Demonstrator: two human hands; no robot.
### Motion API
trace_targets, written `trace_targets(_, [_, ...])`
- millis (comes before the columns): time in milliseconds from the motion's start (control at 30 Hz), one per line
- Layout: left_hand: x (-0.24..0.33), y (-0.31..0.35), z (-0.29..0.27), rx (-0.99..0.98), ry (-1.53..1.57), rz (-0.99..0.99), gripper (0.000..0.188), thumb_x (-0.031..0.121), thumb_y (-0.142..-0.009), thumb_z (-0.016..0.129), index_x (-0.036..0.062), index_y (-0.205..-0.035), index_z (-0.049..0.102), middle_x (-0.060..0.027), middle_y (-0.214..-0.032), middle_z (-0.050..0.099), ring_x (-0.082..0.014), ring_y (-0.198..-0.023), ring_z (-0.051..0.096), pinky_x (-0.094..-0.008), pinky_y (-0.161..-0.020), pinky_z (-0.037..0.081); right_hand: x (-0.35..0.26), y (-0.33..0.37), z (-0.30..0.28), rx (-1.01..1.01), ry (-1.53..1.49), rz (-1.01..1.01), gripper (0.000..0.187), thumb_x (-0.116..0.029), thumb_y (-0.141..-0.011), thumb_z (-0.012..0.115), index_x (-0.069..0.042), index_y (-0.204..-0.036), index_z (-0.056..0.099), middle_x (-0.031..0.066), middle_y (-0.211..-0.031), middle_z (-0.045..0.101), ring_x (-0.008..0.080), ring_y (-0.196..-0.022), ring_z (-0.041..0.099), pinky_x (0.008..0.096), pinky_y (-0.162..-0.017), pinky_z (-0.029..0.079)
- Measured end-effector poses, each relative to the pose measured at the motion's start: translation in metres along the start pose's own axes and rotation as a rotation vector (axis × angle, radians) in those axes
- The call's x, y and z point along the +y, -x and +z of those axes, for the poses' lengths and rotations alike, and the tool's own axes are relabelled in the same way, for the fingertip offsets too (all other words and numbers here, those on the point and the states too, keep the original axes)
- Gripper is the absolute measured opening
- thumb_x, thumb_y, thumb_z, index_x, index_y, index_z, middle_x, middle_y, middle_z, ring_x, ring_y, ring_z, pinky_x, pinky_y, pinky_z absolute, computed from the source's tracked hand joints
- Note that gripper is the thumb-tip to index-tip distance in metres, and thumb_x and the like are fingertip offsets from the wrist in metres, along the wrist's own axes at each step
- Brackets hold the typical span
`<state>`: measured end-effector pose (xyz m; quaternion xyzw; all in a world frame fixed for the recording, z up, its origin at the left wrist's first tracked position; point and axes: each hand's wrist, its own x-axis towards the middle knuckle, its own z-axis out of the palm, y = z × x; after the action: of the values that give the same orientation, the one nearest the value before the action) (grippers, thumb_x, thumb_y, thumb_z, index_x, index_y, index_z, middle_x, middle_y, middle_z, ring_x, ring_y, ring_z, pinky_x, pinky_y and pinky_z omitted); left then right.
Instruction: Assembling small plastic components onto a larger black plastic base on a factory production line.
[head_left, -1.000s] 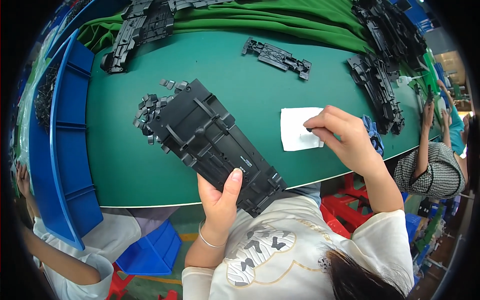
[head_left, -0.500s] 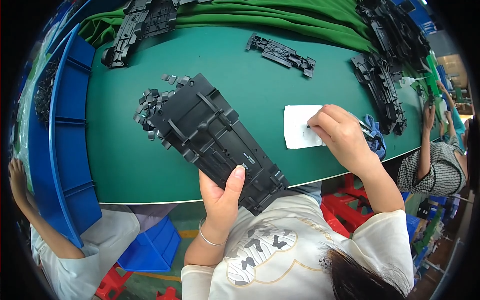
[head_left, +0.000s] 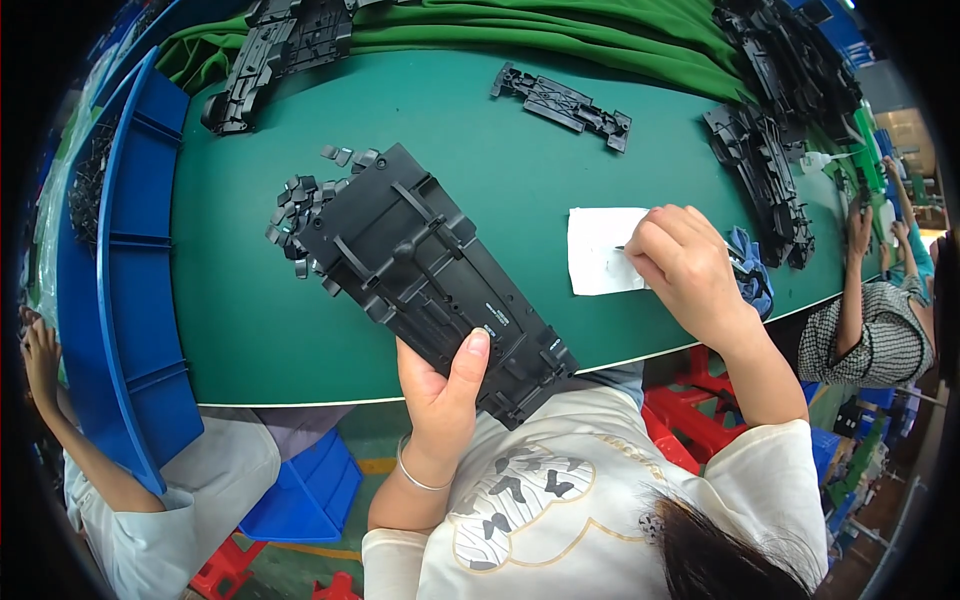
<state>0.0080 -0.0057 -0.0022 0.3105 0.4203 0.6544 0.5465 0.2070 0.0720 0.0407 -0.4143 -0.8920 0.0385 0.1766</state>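
My left hand (head_left: 440,390) grips a black moulded plastic chassis part (head_left: 440,270) by its near end, thumb on top, and tilts it above the table. My right hand (head_left: 685,265) is closed in a pinch around slim dark tweezers (head_left: 621,247). Their tip pokes out over a white paper sheet (head_left: 595,262), and their middle is hidden by my fingers. Tiny dark specks lie on the paper. Beyond the far left corner of the held part is a pile of small black clips (head_left: 292,215), partly covered by it.
A smaller black chassis (head_left: 560,105) lies at the back of the green table (head_left: 500,180). More black assemblies (head_left: 765,185) stack at right; another (head_left: 265,70) sits far left. Blue bins (head_left: 140,280) line the left edge. A blue cloth (head_left: 752,275) is beside my right hand. Co-workers sit on both sides.
My right hand has shifted very slightly, and the tweezers' tip sits a little higher over the paper. My left hand and the chassis part stay almost still. The left co-worker's hand moved slightly.
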Motion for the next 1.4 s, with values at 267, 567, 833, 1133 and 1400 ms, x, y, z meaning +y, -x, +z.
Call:
trace_targets(267, [0.000, 0.000, 0.000, -0.006, 0.022, -0.031, 0.029, 0.002, -0.078, 0.049, -0.0002, -0.105, 0.038, -0.0045, -0.092, 0.048, -0.0086, -0.079, 0.045, -0.0217, -0.073, 0.038, -0.001, -0.001, -0.010, -0.088, -1.095, 0.556, 0.017, -0.003, -0.069, 0.061, -0.002, -0.082, 0.051, 0.0024, -0.071, 0.054, 0.0091, -0.064, 0.051, 0.0204, -0.056, 0.039])
trace_targets(567, [-0.003, 0.000, -0.004, -0.029, -0.006, 0.005, 0.030, 0.006, -0.081, 0.044, -0.0007, -0.109, 0.036, -0.0063, -0.100, 0.046, -0.0105, -0.087, 0.044, -0.0235, -0.079, 0.035, -0.003, 0.001, -0.004, -0.245, -1.961, 0.724, 0.016, -0.009, -0.072, 0.060, -0.004, -0.084, 0.051, 0.0030, -0.072, 0.053, 0.0073, -0.063, 0.049, 0.0168, -0.059, 0.040])
trace_targets(833, [-0.002, 0.001, -0.007, -0.007, 0.059, -0.080, 0.038, 0.009, -0.080, 0.040, -0.0010, -0.116, 0.031, -0.0119, -0.106, 0.046, -0.0189, -0.095, 0.048, -0.0312, -0.082, 0.040, -0.019, -0.003, -0.002, -0.109, -1.661, 0.560, 0.013, -0.002, -0.071, 0.060, -0.003, -0.079, 0.050, 0.0046, -0.077, 0.053, 0.0118, -0.071, 0.051, 0.0226, -0.067, 0.041])
trace_targets(1133, [0.001, -0.013, -0.001, -0.174, 0.236, -0.079, 0.036, 0.008, -0.083, 0.033, -0.0043, -0.117, 0.027, -0.0189, -0.117, 0.039, -0.0233, -0.104, 0.043, -0.0340, -0.088, 0.035, -0.050, 0.001, 0.008, 0.135, -0.634, -0.243, 0.023, 0.005, -0.051, 0.059, 0.000, -0.073, 0.057, 0.0091, -0.073, 0.054, 0.0191, -0.063, 0.053, 0.0258, -0.052, 0.041])
trace_targets(1400, [0.005, -0.015, -0.003, -0.168, 0.282, -0.161, 0.042, 0.015, -0.082, 0.038, -0.0046, -0.118, 0.028, -0.0201, -0.117, 0.038, -0.0261, -0.106, 0.042, -0.0367, -0.088, 0.036, -0.076, -0.003, 0.029, 0.142, -0.573, -0.364, 0.023, -0.004, -0.052, 0.058, 0.000, -0.074, 0.056, 0.0090, -0.076, 0.054, 0.0169, -0.060, 0.050, 0.0251, -0.050, 0.039])
